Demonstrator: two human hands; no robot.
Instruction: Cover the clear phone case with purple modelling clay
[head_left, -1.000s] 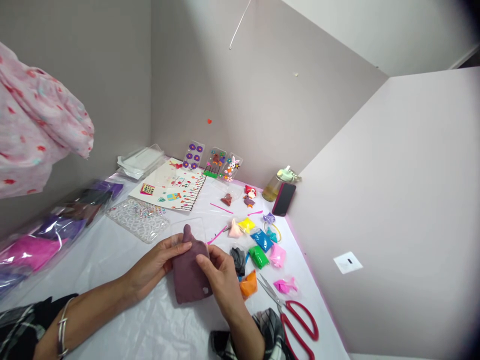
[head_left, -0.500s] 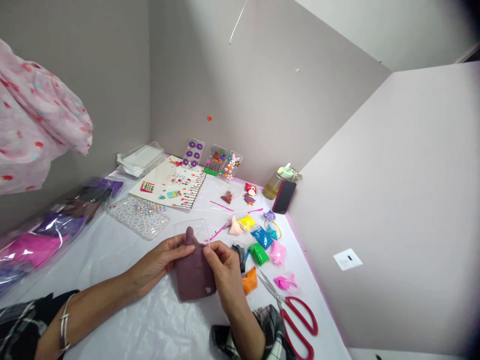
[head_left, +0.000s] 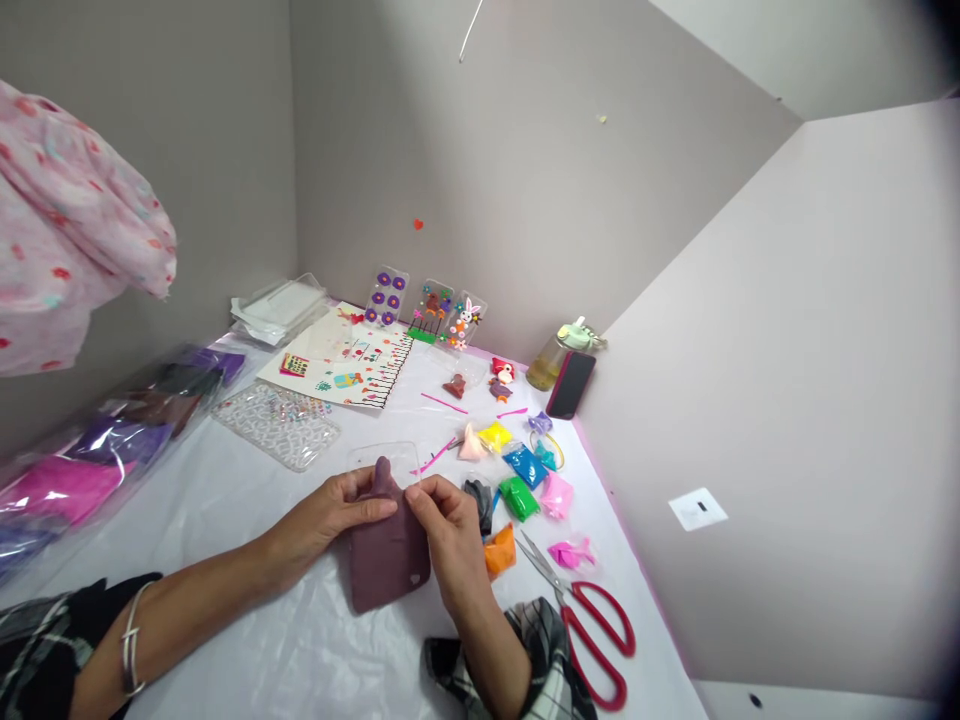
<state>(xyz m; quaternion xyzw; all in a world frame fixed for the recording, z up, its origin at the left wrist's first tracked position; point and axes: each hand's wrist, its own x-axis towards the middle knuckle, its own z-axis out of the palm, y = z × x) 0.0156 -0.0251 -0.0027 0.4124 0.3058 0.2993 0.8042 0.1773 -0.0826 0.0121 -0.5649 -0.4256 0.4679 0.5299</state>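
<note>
A clear phone case (head_left: 409,449) is covered over its lower part with a flat layer of mauve clay (head_left: 390,570). A rounded knob of the same clay sticks up at its upper left. My left hand (head_left: 349,508) is closed on the left side of the case, its thumb lying across the clay below the knob. On the right side, my right hand (head_left: 446,515) pinches the edge with thumb and index finger at the clay's upper border. A small pale spot shows near the lower right corner of the clay. The undersides of the fingers are hidden.
Right of my hands lie clay packets, including green (head_left: 519,497), blue (head_left: 526,465) and orange (head_left: 500,550) ones, and red-handled scissors (head_left: 600,640). Decorated cases (head_left: 388,297) lean on the wall behind. A phone (head_left: 571,385) leans against a jar (head_left: 544,369). Bagged clay (head_left: 82,490) lies left.
My left thumb has slid slightly right across the clay below the knob. The clay-covered case has tilted a little. The view has shifted slightly.
</note>
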